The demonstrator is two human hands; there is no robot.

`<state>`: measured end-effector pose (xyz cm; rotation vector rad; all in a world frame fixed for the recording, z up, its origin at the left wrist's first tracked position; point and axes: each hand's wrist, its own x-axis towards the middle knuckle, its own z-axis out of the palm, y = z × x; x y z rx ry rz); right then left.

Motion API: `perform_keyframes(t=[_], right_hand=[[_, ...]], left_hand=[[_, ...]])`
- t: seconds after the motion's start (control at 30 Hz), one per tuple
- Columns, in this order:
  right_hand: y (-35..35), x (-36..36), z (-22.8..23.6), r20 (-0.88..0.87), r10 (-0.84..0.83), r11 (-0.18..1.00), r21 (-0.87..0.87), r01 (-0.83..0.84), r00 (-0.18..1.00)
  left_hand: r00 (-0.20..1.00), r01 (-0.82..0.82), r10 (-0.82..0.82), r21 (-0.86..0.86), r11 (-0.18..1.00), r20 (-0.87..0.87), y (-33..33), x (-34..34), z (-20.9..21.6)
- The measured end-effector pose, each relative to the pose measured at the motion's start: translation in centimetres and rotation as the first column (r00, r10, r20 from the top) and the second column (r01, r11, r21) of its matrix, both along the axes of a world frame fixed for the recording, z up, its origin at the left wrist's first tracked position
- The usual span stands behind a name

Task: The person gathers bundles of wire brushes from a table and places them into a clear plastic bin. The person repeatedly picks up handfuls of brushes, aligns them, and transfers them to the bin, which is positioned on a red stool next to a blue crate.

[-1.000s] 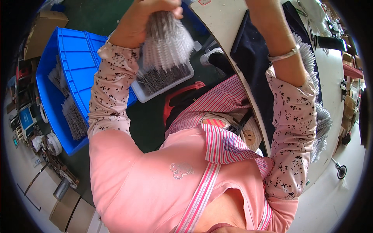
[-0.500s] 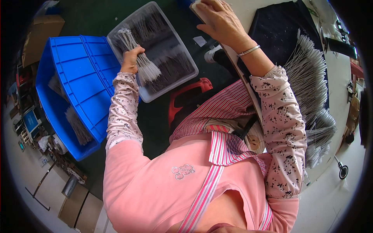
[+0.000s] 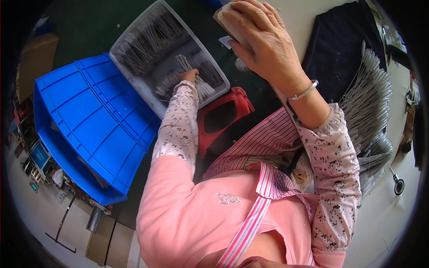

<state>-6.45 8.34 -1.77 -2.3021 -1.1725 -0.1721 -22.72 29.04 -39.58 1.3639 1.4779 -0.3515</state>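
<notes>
My left hand (image 3: 189,75) is closed around a bundle of thin wire brushes (image 3: 204,88), low inside a translucent grey bin (image 3: 149,81). Similar brushes (image 3: 154,33) lie in rows along the bin's far side, and others lie beside my hand. My right hand (image 3: 268,42) is raised over the table's far corner, its fingers curled over the pale board edge (image 3: 229,29). Part of that grip is hidden under the palm.
A large blue crate (image 3: 96,107) stands left of the bin. A red plastic stool (image 3: 223,116) is close to the bin's near corner. On the table (image 3: 297,13) at right, a big pile of wire brushes (image 3: 368,102) lies by a dark cloth (image 3: 337,35).
My left hand has carried the bundle rightward and lowered it into the near right part of the bin. My right hand stays on the table corner. The view has shifted slightly.
</notes>
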Motion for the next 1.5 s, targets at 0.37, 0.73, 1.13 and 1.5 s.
perform_keyframes(t=[0.37, 0.73, 1.13, 1.5], right_hand=[[-0.1, -0.2, -0.6, -0.044, -0.068, 0.996, -0.059, 0.065, 0.997], [-0.6, 0.0, -0.5, -0.052, -0.039, 0.991, -0.133, 0.032, 0.998], [-2.9, 1.3, -2.3, 0.098, 0.118, 0.965, -0.246, -0.091, 0.988], [0.1, 0.6, -0.8, -0.055, -0.033, 0.993, -0.119, 0.026, 0.998]], left_hand=[[0.859, 0.222, -0.272, -0.163, 0.961, -0.433, -1.9, 1.8, -5.9], [0.948, 0.164, -0.174, -0.059, 0.985, -0.268, -5.2, 4.0, -7.0], [0.781, 0.56, -0.511, 0.039, 0.828, -0.359, -9.4, 0.3, -10.1], [0.727, 0.626, -0.582, 0.004, 0.779, -0.365, -8.8, 3.3, -12.2]])
